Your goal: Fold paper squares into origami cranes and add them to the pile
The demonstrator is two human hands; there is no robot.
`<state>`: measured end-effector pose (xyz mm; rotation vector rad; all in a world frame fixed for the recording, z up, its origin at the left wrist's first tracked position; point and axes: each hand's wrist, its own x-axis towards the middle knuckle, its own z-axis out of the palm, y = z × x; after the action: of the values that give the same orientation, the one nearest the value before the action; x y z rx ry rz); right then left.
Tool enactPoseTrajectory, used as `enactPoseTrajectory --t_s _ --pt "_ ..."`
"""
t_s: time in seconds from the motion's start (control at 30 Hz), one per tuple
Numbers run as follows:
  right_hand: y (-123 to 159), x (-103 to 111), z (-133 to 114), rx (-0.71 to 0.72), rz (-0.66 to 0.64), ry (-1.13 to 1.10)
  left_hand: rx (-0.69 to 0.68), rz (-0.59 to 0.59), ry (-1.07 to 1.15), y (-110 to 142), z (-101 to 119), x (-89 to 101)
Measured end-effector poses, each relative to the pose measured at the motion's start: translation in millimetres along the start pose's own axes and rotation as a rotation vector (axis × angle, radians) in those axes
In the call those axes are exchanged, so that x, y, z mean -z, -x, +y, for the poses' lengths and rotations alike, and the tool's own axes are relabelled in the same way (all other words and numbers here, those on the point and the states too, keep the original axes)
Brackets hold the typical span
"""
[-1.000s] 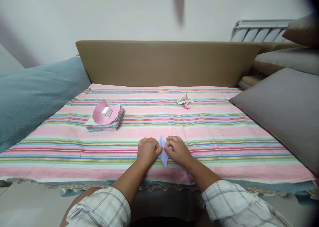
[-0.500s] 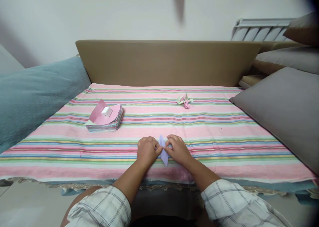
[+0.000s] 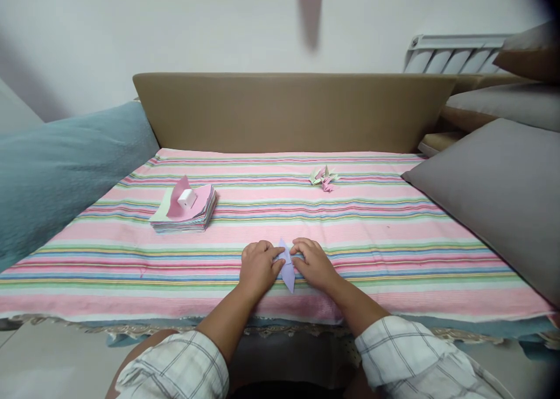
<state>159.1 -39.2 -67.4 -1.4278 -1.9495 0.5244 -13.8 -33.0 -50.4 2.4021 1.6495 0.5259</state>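
A small piece of lilac folded paper [image 3: 287, 275], long and pointed at both ends, lies on the striped cloth in front of me. My left hand [image 3: 261, 263] is at its left side, with index finger and thumb reaching onto the paper's middle. From the right, my right hand [image 3: 313, 263] has its bent index finger and thumb at the paper's edge. Parts of the paper are covered by my fingertips. Farther back, several pink and pale green folded paper pieces [image 3: 324, 178] sit in a cluster.
To the left stands a stack of coloured paper sheets [image 3: 204, 215], its pink top sheet curling under a white block [image 3: 187, 198]. A blue cushion [image 3: 79, 165] borders the left side, a grey pillow [image 3: 494, 195] the right. A brown backrest [image 3: 293, 113] runs behind the striped cloth [image 3: 363, 235].
My thumbs and index fingers have spread apart a little on the lilac paper, showing more of its middle. The pink top sheet on the stack has curled inward, uncovering pale green underneath.
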Motion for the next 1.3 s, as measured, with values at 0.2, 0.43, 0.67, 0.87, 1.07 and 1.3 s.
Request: enactPoseTrajectory --t_s 0.2,0.43,0.67,0.87,1.07,1.3 --pt "12.3 5.1 -1.3 0.205 0.015 0.034 0.002 -0.019 -0.002 -1.0 -0.4 0.0" --pt "12.8 0.8 2.1 0.134 0.041 0.053 0.007 -0.010 -0.011 1.1 0.9 -0.5" --pt "12.0 2.0 1.2 0.170 0.017 0.043 -0.008 0.011 -0.066 2.5 3.6 -1.1" --pt "5.9 2.2 -2.1 0.049 -0.033 0.022 -0.004 -0.002 -0.093 2.4 4.0 -1.6" --pt "0.3 -2.4 -11.3 -0.054 -0.006 0.055 -0.012 0.007 -0.096 2.9 3.5 -0.9" --pt "-3.6 -7.2 -11.2 -0.066 0.017 0.134 -0.037 0.036 -0.113 3.5 2.7 -2.2"
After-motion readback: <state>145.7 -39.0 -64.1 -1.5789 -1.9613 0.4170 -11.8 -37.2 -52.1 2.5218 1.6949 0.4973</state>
